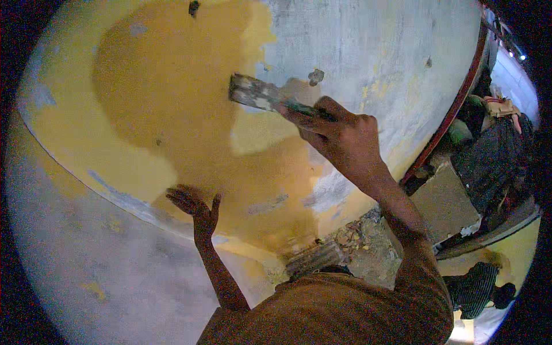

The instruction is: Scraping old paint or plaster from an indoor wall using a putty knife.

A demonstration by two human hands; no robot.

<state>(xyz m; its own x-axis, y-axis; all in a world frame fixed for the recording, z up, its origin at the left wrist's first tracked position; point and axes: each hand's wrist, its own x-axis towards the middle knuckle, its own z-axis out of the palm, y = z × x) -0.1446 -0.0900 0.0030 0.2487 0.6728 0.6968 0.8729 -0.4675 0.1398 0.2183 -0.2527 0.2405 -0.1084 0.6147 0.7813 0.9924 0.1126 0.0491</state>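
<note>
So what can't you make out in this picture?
All in the head view:
- The handle of the scraper: mostly covered by the right hand.
- Whether the left hand touches the wall: too dark and grainy there.
- The wall's top: cut off by the upper edge.
- Whatever lies behind the cardboard: hidden by it.

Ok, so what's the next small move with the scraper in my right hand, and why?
Probably one short stroke along the ragged edge of the yellow coating: your right hand already grips the scraper, its far end lies over the yellow, and the pale grey area borders it raggedly close by. I can't tell whether the blade is pressing yet.
</note>
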